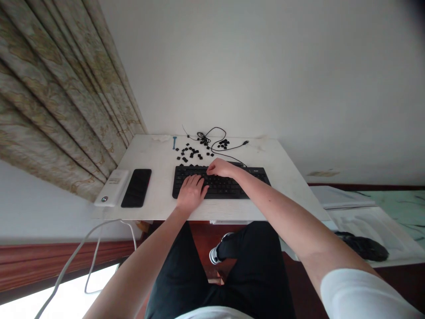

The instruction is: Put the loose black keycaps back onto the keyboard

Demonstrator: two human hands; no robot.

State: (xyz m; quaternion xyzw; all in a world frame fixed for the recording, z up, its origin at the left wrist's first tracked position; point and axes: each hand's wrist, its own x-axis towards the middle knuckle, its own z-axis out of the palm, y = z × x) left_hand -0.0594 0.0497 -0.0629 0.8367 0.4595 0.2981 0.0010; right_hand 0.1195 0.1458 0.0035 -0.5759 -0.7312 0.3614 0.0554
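Observation:
A black keyboard [229,191] lies along the front of the white table. On its left part rests my left hand [191,191], palm down with the fingers spread. My right hand [219,168] is over the keyboard's upper middle, its fingertips pinched together; whatever they hold, if anything, is too small to make out. Loose black keycaps [192,153] are scattered behind the keyboard, several in a small cluster at the right. The keyboard's black cable [221,128] lies coiled and looped among them.
A black phone [136,188] and a white box-shaped device [113,188] lie at the table's left. A small blue tool [174,142] is near the back edge. A patterned curtain [59,88] hangs at the left. A black object [365,248] sits on a white surface at the right.

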